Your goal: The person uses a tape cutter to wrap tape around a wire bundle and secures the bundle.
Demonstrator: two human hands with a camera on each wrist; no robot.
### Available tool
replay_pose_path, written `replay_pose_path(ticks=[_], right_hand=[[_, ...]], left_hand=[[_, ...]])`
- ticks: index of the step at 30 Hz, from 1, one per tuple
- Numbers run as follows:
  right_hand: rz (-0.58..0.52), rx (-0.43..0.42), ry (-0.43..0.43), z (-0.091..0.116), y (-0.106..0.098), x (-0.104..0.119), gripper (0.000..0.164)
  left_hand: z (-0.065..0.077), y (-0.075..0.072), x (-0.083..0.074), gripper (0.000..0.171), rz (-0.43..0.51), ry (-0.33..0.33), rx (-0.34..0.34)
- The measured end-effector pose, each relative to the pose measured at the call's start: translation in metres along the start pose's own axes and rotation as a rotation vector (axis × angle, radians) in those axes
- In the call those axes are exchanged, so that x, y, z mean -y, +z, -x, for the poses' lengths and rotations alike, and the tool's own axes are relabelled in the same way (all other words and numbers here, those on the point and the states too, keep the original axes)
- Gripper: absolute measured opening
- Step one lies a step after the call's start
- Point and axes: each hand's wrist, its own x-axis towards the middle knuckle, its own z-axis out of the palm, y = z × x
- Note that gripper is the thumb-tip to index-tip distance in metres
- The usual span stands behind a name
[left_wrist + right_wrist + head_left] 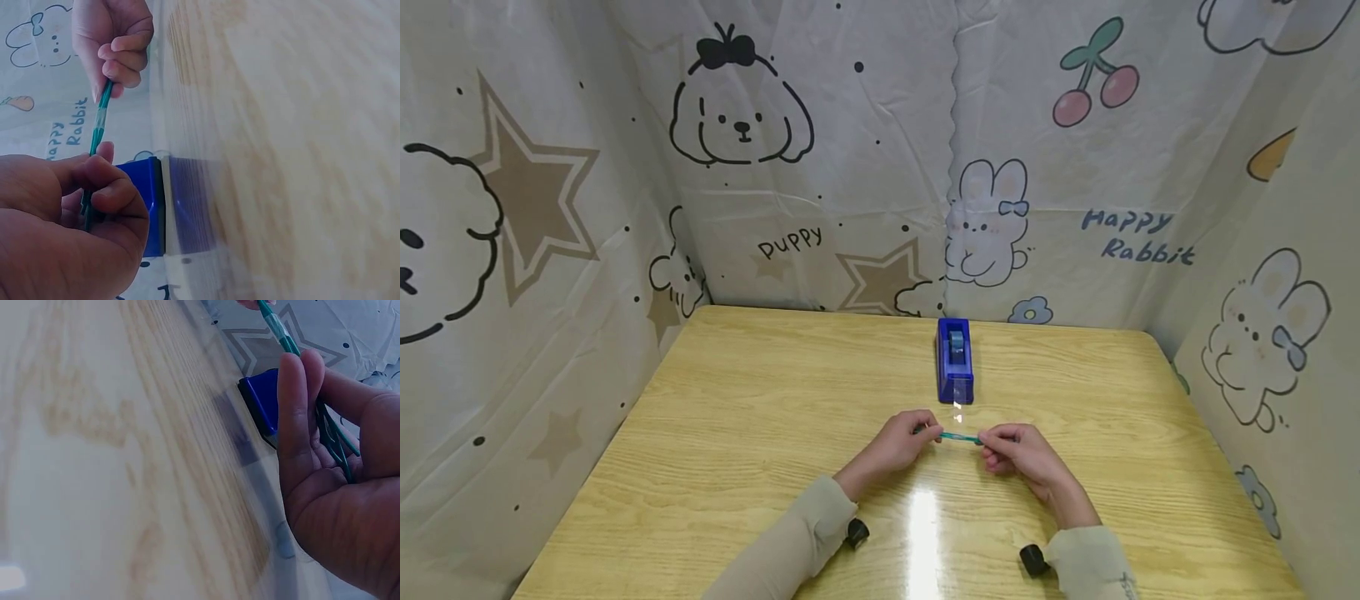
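Between both hands stretches a thin green cord [958, 437], held roughly level above the table. Clear tape [101, 119] wraps its middle stretch. My left hand [910, 442] pinches one end between thumb and curled fingers. The other end is pinched by my right hand [1022, 454], thumb against fingertips. In the right wrist view, loose green strands [334, 447] run back into the right palm. Just beyond the hands stands a blue tape dispenser [955, 387] with a roll of tape [957, 343] in it. A short strip of clear tape hangs from its front edge.
The wood-grain table [760, 383] spreads around the hands. Behind and at both sides hangs a printed curtain [880, 167], meeting the table's back edge. Black knobs [857, 532] show beside the sleeve cuffs. A bright light reflection lies on the tabletop near me.
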Motion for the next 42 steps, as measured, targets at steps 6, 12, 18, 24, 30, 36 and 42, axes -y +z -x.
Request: replay_pose_path(ticks=[6, 12, 18, 24, 30, 36, 42], right_hand=[[-0.011, -0.021, 0.0, -0.001, -0.0004, -0.0001, 0.019], [-0.009, -0.033, 0.002, -0.0024, -0.0012, -0.0004, 0.021], [-0.017, -0.024, -0.005, -0.0041, -0.0022, -0.0007, 0.021], [-0.005, -0.028, -0.009, -0.0055, -0.0032, -0.0006, 0.023], [-0.006, -0.033, -0.014, -0.0059, -0.0022, 0.0005, 0.026], [-0.011, -0.029, -0.002, -0.0063, -0.0013, 0.0, 0.026], [-0.005, -0.033, 0.005, -0.0065, -0.002, -0.0041, 0.033]], left_hand=[[0.0001, -0.0017, 0.0009, 0.028, 0.008, -0.037, 0.024], [-0.0008, -0.006, -0.0016, 0.035, -0.001, -0.077, 0.032], [-0.0034, -0.0085, -0.0006, 0.039, -0.015, -0.09, 0.041], [-0.004, -0.0087, 0.0006, 0.039, -0.012, -0.071, 0.076], [-0.005, -0.0074, 0.002, 0.032, -0.025, -0.017, 0.056], [-0.0044, -0.0074, 0.0016, 0.032, -0.035, -0.005, 0.032], [-0.0046, -0.0071, 0.0027, 0.031, -0.043, 0.008, 0.025]])
